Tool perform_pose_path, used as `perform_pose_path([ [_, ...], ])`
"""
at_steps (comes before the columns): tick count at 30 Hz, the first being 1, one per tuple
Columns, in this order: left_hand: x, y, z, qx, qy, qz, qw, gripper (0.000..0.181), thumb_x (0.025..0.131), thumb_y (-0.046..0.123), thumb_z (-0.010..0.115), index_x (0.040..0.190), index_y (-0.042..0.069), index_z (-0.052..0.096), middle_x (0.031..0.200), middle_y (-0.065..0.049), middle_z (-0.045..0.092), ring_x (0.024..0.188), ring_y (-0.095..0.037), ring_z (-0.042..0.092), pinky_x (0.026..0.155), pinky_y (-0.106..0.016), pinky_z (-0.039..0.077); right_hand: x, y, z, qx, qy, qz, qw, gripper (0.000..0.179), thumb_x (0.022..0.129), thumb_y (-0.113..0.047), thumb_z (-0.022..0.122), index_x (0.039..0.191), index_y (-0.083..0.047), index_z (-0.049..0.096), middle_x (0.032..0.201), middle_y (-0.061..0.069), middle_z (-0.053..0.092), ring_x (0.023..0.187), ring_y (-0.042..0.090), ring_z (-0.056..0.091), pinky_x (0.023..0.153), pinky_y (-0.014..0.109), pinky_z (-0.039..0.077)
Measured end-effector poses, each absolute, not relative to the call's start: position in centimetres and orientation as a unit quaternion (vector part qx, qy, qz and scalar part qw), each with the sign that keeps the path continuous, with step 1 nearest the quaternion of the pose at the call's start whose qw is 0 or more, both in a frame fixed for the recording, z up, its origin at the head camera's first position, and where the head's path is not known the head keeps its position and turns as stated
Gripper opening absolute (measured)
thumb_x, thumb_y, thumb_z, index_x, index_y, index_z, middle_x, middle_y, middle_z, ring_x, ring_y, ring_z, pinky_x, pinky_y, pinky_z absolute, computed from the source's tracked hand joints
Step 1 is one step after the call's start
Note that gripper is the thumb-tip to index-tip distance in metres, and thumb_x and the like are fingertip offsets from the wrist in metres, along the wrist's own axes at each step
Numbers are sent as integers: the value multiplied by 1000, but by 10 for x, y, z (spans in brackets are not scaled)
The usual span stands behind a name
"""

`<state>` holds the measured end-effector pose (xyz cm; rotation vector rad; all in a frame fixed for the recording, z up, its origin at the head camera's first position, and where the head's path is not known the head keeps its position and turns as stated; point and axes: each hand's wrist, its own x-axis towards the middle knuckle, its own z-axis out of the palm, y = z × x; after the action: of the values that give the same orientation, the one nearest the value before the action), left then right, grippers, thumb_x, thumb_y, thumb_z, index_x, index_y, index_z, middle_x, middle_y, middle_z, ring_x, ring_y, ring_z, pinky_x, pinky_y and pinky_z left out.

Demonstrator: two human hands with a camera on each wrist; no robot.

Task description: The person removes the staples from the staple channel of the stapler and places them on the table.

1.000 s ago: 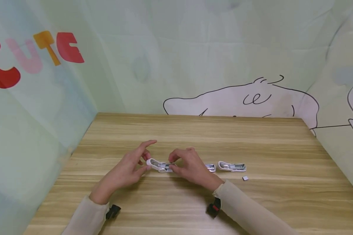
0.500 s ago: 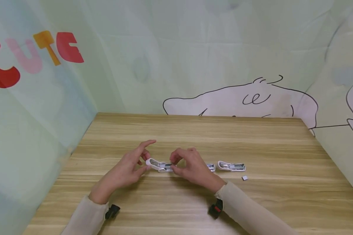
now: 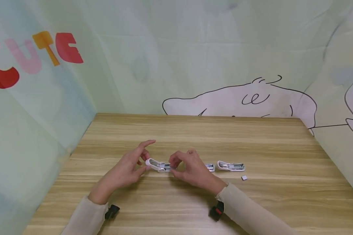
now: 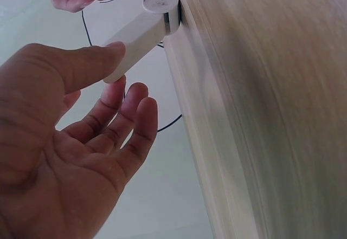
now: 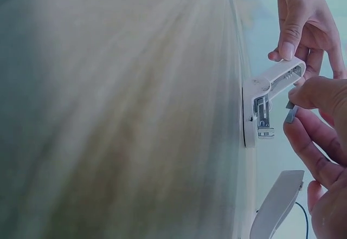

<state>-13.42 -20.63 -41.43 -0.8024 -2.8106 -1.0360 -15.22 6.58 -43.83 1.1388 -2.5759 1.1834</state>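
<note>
A small white stapler lies opened on the table, its cover tilted up and its metal staple channel bared. My left hand pinches the end of that cover between thumb and fingertips, as the left wrist view shows on the white cover. Above the channel, my right hand pinches a short grey strip of staples between thumb and index finger. In the right wrist view the strip is apart from the stapler's channel.
A second opened stapler is partly hidden behind the right hand. To its right lies a third opened stapler, with a small grey-white block in front of it. The wooden table meets printed cloth walls at the back and left.
The right hand's fingers shift slightly around the grey strip over the channel. The left hand keeps its hold on the cover, and the other staplers stay put.
</note>
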Motion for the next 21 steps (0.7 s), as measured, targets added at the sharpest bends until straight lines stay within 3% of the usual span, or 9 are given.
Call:
perform_pose_path([
  [11, -134, -207, -415, -255, -907, -335, 12, 92, 88, -7, 81, 164, 20, 35, 101, 4, 67, 96, -10, 65, 88, -35, 63, -153, 67, -442, 402, -829, 386, 42, 36, 87, -9, 88, 118, -10, 70, 97, -3, 85, 93, 5, 79, 98, 40, 43],
  [21, -134, -208, -415, -260, -908, -328, 19, 93, 89, -7, 81, 164, 21, 34, 102, 4, 67, 97, -9, 65, 88, -37, 63, -148, 68, -442, 384, -847, 369, -6, 39, 88, -13, 88, 122, -14, 68, 102, -6, 85, 103, 8, 77, 99, 36, 36],
])
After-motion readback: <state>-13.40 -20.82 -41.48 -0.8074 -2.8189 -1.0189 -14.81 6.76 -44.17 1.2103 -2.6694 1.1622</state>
